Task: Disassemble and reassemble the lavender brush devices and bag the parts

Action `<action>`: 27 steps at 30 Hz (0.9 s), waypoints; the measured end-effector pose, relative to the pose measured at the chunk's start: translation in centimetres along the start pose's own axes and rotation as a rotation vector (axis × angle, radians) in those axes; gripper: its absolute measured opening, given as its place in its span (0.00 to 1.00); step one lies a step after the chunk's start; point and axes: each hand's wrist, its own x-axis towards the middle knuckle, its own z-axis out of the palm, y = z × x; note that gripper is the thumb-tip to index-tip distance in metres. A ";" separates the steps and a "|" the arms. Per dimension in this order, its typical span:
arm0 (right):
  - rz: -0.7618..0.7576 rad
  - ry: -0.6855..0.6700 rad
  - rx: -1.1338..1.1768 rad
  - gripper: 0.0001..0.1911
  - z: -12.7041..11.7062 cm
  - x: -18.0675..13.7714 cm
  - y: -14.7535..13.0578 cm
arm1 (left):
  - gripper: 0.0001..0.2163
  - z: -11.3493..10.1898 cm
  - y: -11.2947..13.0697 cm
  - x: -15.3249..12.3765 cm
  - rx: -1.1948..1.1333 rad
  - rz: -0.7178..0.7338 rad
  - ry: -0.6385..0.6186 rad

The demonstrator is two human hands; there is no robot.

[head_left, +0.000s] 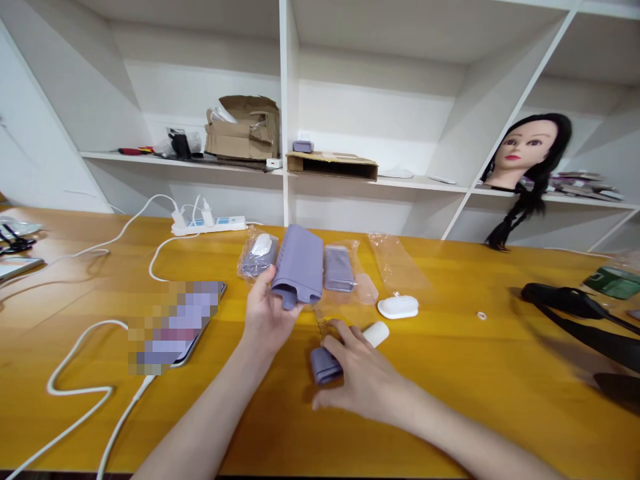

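Note:
My left hand [265,313] is closed round the lower end of a lilac silicone case [299,265], holding it tilted above the wooden table [450,373]. My right hand [363,377] rests on the table with its fingers bent over a small lilac piece [323,365] and touching it. A white cylinder [376,333] lies just beyond those fingers. Behind the case sit a plastic bag with a white part [259,255] and a bagged lilac part [339,268]. A white oval piece [398,307] lies to the right.
A phone [175,323] lies at the left with white cables [80,373] and a power strip [209,225]. An empty clear bag [395,263] sits mid-table, black straps [575,303] at the right. Shelves behind hold cardboard boxes [243,130] and a mannequin head [527,157].

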 end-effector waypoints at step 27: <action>-0.189 0.025 0.817 0.18 -10.3 -4.1 3.4 | 0.16 -0.2 1.4 0.9 -0.112 0.117 0.017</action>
